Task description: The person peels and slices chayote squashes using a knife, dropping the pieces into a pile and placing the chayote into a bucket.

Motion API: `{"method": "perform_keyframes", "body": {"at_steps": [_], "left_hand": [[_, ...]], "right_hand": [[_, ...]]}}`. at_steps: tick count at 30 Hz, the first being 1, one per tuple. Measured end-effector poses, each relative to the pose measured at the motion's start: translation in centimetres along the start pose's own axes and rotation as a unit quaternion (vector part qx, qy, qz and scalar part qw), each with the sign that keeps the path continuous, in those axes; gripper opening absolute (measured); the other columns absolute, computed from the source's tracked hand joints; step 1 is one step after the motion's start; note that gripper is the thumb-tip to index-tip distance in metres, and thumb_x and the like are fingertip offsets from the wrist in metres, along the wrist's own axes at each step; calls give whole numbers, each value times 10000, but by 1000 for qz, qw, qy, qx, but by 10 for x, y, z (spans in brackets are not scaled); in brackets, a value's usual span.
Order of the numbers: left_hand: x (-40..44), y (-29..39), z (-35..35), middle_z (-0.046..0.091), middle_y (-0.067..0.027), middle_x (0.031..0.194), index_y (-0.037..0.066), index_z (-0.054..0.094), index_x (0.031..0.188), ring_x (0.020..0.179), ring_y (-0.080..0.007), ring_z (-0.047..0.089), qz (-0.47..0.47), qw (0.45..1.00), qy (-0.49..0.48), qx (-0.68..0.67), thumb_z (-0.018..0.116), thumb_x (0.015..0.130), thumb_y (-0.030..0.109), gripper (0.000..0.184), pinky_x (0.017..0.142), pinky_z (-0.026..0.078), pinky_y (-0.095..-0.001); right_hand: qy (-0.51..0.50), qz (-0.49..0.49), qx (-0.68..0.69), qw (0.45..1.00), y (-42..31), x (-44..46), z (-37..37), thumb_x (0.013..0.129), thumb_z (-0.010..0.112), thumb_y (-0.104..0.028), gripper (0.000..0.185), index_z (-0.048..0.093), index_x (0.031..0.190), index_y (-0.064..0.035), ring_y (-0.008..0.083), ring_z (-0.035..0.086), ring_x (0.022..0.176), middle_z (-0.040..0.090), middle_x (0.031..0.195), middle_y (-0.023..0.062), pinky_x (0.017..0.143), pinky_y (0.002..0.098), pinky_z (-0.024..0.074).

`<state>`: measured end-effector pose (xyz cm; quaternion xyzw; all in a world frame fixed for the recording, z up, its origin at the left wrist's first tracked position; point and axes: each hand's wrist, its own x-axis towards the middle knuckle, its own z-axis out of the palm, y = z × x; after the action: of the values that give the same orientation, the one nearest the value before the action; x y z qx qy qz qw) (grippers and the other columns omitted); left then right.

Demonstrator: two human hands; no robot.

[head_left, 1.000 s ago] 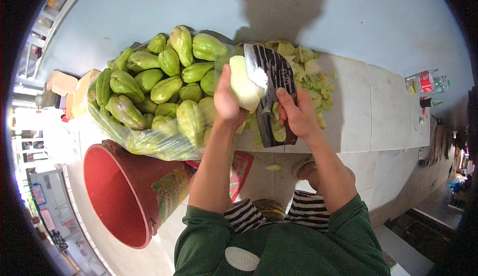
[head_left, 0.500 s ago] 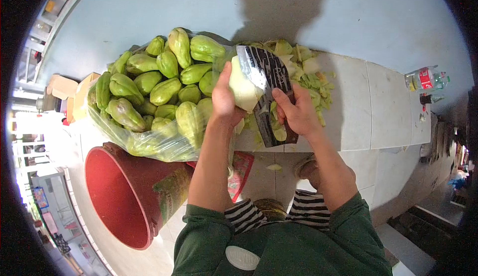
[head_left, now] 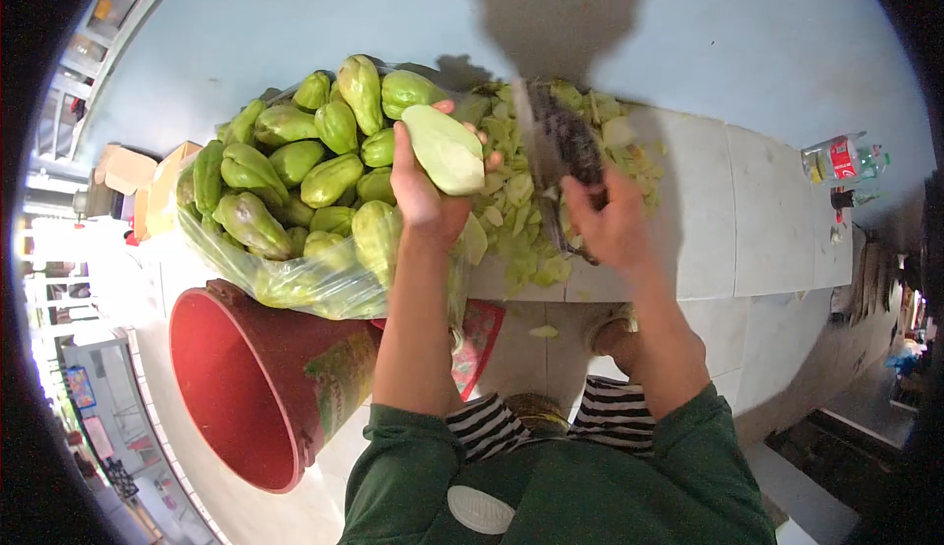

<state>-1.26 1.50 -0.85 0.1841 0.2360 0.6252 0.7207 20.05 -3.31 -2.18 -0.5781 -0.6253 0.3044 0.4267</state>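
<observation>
A pale peeled chayote rests in my left hand, whose fingers curl around it. My right hand grips a broad, dark-bladed knife, blurred by motion and held apart from the chayote on its right. Beneath the knife, a heap of green peelings is spread over the tiled ledge. Left of my left hand, many unpeeled green chayotes fill a clear plastic bag.
A red bin lies tipped on the floor at left, its mouth facing left. Plastic bottles are at the ledge's right end. Cardboard boxes sit beyond the bag, and a blue wall runs behind the ledge.
The knife has come away from the chayote, moving right with my right hand. My left hand has moved slightly left with the chayote, which now shows more of its peeled side.
</observation>
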Motion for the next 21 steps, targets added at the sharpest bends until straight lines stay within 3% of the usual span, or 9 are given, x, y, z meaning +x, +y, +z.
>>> {"method": "perform_keyframes", "body": {"at_steps": [2,3,5,8,21], "left_hand": [[3,-6,4,587,-119,940,93,464,1172,863,-275,581,22,998,46,-22,295,970,548,525,728,504,-417],[5,-10,-3,587,-118,943,95,465,1161,852,-272,578,72,996,41,-21,294,969,554,526,716,498,-407],[8,-17,-17,585,-119,944,98,471,1128,827,-269,570,165,985,44,14,299,961,585,543,691,485,-384],[9,-14,-32,597,-163,971,50,485,1162,851,-315,575,194,979,7,-55,312,939,619,636,708,498,-426],[7,-15,-31,572,-142,951,44,497,1122,850,-293,579,265,964,-3,-7,312,947,614,624,720,506,-412]], "right_hand": [[-44,-90,-56,993,-18,-12,20,855,618,-133,131,556,901,-27,313,586,630,577,726,122,532,377,482],[-44,-89,-54,994,-20,-18,27,855,618,-133,131,556,901,-27,313,586,630,577,726,122,532,377,482],[-54,-247,-150,956,-22,-29,39,813,625,-121,170,536,929,-34,315,603,669,554,784,121,545,395,502],[-118,-271,-168,940,-40,-38,38,776,622,-128,213,523,943,-39,295,601,652,524,790,109,543,393,513],[-97,-276,-183,939,-34,-45,52,803,566,-142,164,521,933,-53,251,602,625,506,764,95,498,345,506]]}}
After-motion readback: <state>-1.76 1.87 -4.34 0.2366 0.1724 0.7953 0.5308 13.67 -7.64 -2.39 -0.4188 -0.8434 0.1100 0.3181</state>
